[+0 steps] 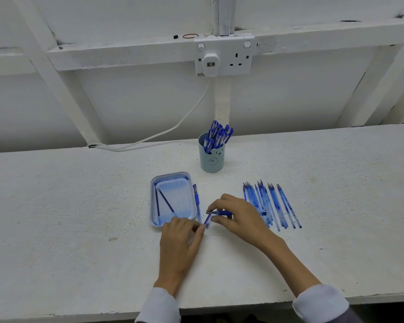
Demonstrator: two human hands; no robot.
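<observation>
The right hand pinches a blue pen between thumb and forefinger. Its other fingers are curled over the pen, which lies roughly level just above the white table. The left hand holds a short clear-blue piece at its curled fingertips. The piece slants up towards the near end of the pen and seems to meet it there; whether it is a cap or a barrel end cannot be told. Both hands work near the middle of the table, between the tray and the row of barrels.

Just left of the hands sits a pale blue rectangular tray with two dark ink refills lying in it. The left hand's knuckles are at its near corner. A whole blue pen with a rubber grip lies along the tray's right edge. To the right, a row of clear ink-stained barrels lies side by side with the tips pointing away, partly behind the right hand.

Further back stands a pale blue pen cup printed with a simple drawn face and crammed with capped blue pens. Any lettering on the pens is too small to read. On the wall is a white double socket with a white adapter plugged into its left outlet, and a white cable runs down to the table's back edge. A rubber band rests on the ledge above.
</observation>
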